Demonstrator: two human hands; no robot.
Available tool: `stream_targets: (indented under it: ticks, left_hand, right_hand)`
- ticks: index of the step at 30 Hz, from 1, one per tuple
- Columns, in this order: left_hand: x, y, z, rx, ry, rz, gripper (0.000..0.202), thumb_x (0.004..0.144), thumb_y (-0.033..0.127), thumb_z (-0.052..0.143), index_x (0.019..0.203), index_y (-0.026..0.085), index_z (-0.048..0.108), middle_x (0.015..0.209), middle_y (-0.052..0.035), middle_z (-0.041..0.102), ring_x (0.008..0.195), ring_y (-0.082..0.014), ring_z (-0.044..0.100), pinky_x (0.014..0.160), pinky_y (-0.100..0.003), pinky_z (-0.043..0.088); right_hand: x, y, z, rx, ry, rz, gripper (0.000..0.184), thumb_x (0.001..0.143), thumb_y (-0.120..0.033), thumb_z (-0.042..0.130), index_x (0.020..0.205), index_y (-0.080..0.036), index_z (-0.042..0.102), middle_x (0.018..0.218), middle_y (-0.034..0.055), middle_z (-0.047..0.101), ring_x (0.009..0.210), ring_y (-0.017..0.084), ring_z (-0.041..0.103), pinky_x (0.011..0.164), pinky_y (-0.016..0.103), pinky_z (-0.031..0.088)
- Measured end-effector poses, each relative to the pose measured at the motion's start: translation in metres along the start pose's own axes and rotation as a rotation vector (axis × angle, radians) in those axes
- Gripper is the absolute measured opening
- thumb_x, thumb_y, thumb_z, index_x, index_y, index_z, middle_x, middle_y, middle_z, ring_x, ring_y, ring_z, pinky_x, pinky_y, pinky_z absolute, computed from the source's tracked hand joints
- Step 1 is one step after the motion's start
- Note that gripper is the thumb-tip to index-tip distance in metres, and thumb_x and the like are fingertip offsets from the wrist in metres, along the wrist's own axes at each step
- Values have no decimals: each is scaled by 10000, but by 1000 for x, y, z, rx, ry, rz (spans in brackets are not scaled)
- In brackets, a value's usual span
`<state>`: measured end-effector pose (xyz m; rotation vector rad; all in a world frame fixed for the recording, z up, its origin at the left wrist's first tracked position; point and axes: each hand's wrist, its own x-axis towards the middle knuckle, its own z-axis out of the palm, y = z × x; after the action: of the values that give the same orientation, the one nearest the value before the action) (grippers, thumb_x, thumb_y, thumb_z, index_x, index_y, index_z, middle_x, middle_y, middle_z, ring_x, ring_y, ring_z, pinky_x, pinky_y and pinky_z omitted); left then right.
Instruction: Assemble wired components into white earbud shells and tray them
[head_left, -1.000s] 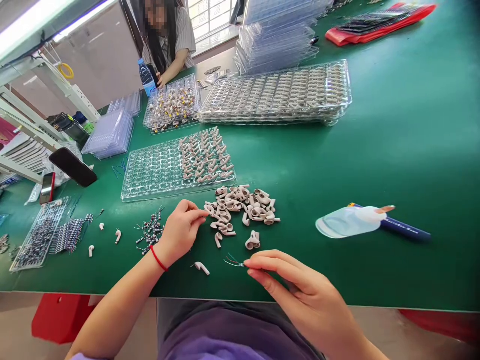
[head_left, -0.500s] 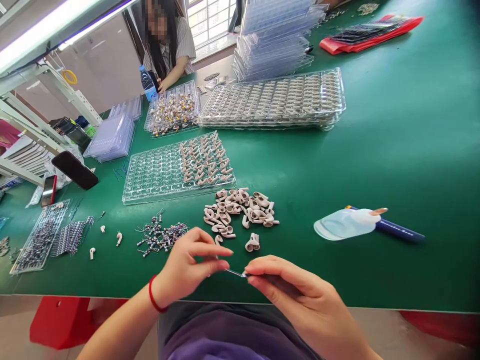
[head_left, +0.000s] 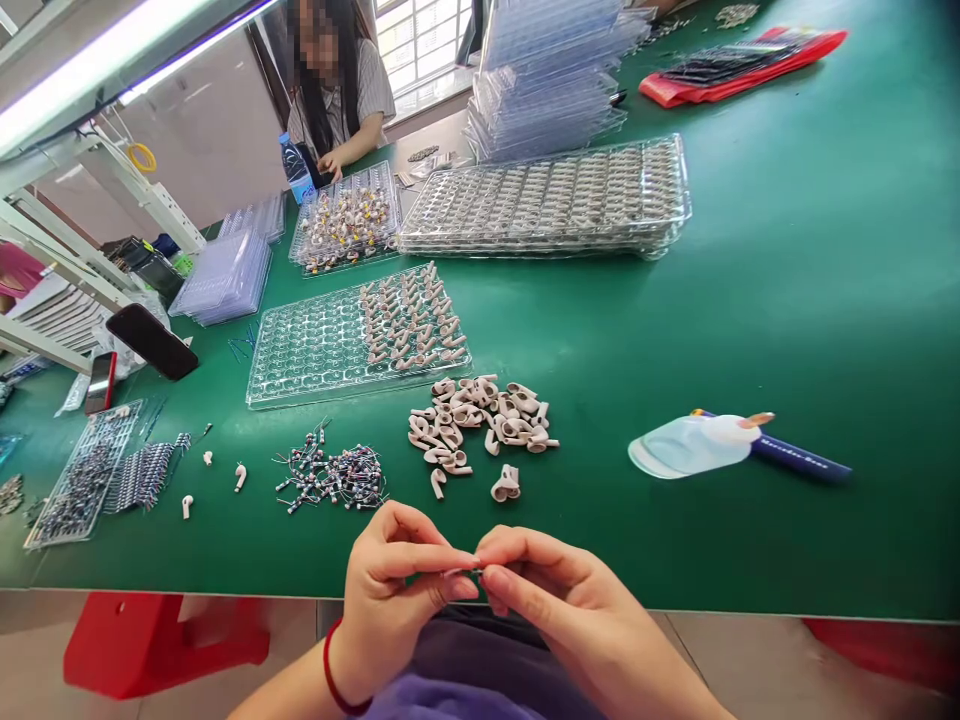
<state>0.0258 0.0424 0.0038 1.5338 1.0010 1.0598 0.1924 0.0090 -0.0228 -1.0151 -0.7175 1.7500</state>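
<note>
My left hand [head_left: 401, 590] and my right hand [head_left: 555, 605] meet at the near edge of the green table [head_left: 750, 330], fingertips pinched together on a small white earbud shell and thin wired part [head_left: 461, 572], mostly hidden by the fingers. Just beyond lies a pile of beige earbud shells [head_left: 480, 420]. A heap of small wired components [head_left: 330, 478] sits to the left of it. A clear blister tray [head_left: 352, 335], partly filled with shells, lies behind.
A filled tray stack [head_left: 555, 195] and taller empty trays [head_left: 547, 70] stand at the back. A small bottle on a blue pen [head_left: 712, 445] lies right. Phones [head_left: 150, 340], loose shells [head_left: 238, 477] and a component tray [head_left: 82, 480] lie left. Another person [head_left: 337, 80] works opposite.
My left hand left the shell pile and came back to the near edge with a shell, meeting my right hand. Both hands drew closer to my body and pinched together.
</note>
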Motion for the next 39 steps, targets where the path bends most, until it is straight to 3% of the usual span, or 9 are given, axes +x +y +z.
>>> stream_targets:
  ticks: [5, 9, 12, 15, 19, 25, 30, 34, 39]
  left_hand:
    - [3, 5, -6, -68, -133, -39, 123, 733, 363, 806, 831, 289, 814, 761, -43, 610, 705, -137, 587, 637, -231, 499]
    - [4, 14, -14, 55, -274, 6, 92, 766, 278, 787, 848, 248, 816, 783, -52, 606, 691, -127, 592, 638, -221, 499]
    - [4, 19, -18, 143, -313, 29, 83, 792, 239, 760, 854, 226, 814, 799, -62, 614, 712, -132, 606, 666, -224, 506]
    - [5, 17, -19, 73, -199, -48, 63, 773, 259, 779, 821, 232, 809, 762, -44, 613, 692, -124, 591, 644, -219, 494]
    - [2, 5, -19, -202, 14, -249, 83, 700, 262, 837, 767, 237, 796, 776, -12, 609, 597, -73, 555, 540, -179, 472]
    - [-6, -5, -14, -371, 119, -394, 218, 662, 215, 861, 864, 245, 786, 798, 8, 618, 710, -113, 674, 700, -213, 549]
    - [-7, -1, -11, -396, 146, -381, 128, 627, 232, 879, 724, 213, 797, 803, -9, 624, 681, -107, 664, 681, -218, 554]
    - [-9, 1, -9, -447, 137, -441, 201, 540, 274, 922, 681, 200, 799, 805, -19, 634, 614, -89, 641, 608, -199, 540]
    - [-13, 6, -5, -537, 212, -594, 230, 596, 322, 897, 766, 195, 808, 835, -45, 683, 688, -119, 686, 623, -170, 528]
  right_hand:
    - [1, -4, -3, 19, -133, 89, 354, 703, -491, 794, 736, -153, 691, 637, -4, 573, 594, 95, 472, 586, 219, 379]
    - [3, -10, -11, -87, -259, 145, 369, 721, -487, 772, 716, -138, 651, 630, -19, 542, 560, 76, 418, 551, 211, 351]
    - [1, -14, -15, -236, -280, 103, 347, 784, -479, 705, 727, -144, 634, 613, -32, 508, 555, 79, 395, 526, 208, 332]
    - [-1, -19, -16, -469, -216, -40, 251, 841, -389, 633, 730, -164, 638, 660, -5, 568, 601, 108, 481, 553, 217, 394]
    - [-5, -23, -14, -653, -44, -318, 176, 870, -297, 588, 739, -196, 649, 705, 10, 625, 629, 126, 580, 565, 204, 472]
    - [-9, -22, -5, -696, 60, -709, 106, 861, -127, 599, 827, -222, 631, 738, -15, 640, 625, 89, 629, 585, 140, 517]
    - [-11, -19, -3, -752, 81, -825, 135, 858, -87, 585, 869, -216, 622, 767, 0, 628, 644, 91, 634, 589, 145, 534]
    - [-10, -18, -2, -808, 138, -902, 159, 852, -70, 578, 903, -212, 627, 782, 14, 628, 642, 100, 633, 586, 166, 545]
    - [-12, -16, 1, -860, 183, -1034, 247, 826, -10, 567, 959, -212, 618, 768, 29, 630, 639, 124, 627, 570, 209, 551]
